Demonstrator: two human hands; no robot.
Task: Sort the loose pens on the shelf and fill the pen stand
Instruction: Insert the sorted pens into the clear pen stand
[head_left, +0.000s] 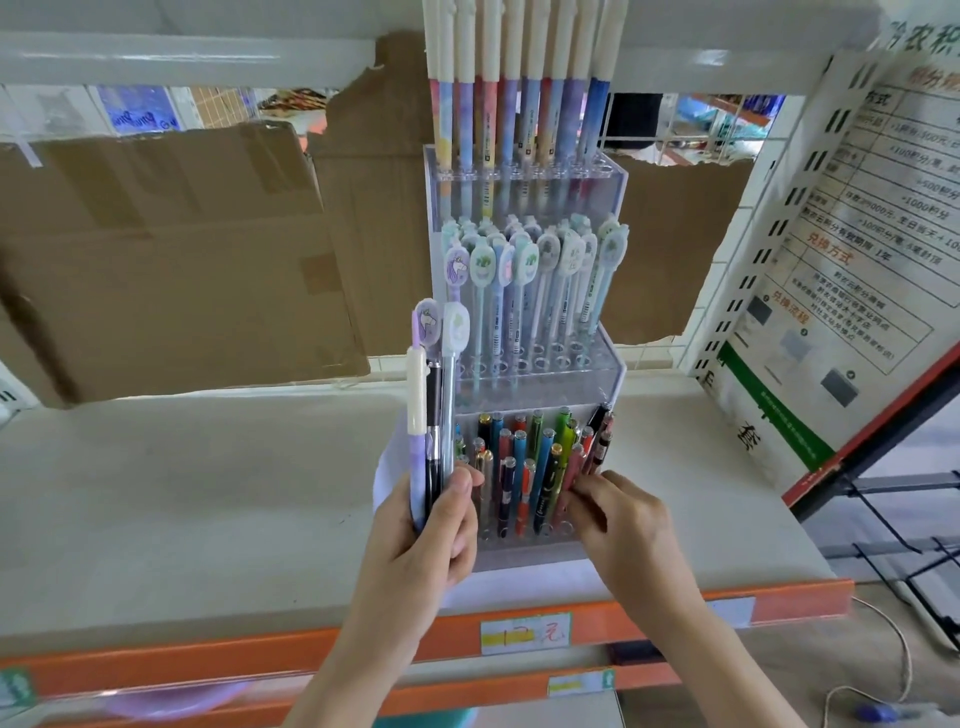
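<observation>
A clear plastic pen stand (524, 364) sits on the pale shelf (208, 493), near the front edge, and goes up in three steps like stairs. Every pen in it stands up tall, tip down in a hole and cap up. The top step holds long pastel pens (511, 114) with cream caps. The middle step holds pens with flat cartoon toppers (524, 270). The bottom step holds short bright pens (524, 467) in many colors; the ones at the right end lean a little to the right. The left hand (434, 525) is curled around a bunch of loose pens (431, 415) and holds them straight up just beside the left side of the stand. Two of these have cartoon toppers and one has a cream cap. The right hand (618, 519) is at the bottom step, with its fingertips pinching the pink pen (571, 478) near the right end. Brown cardboard (171, 260) stands behind the shelf.
</observation>
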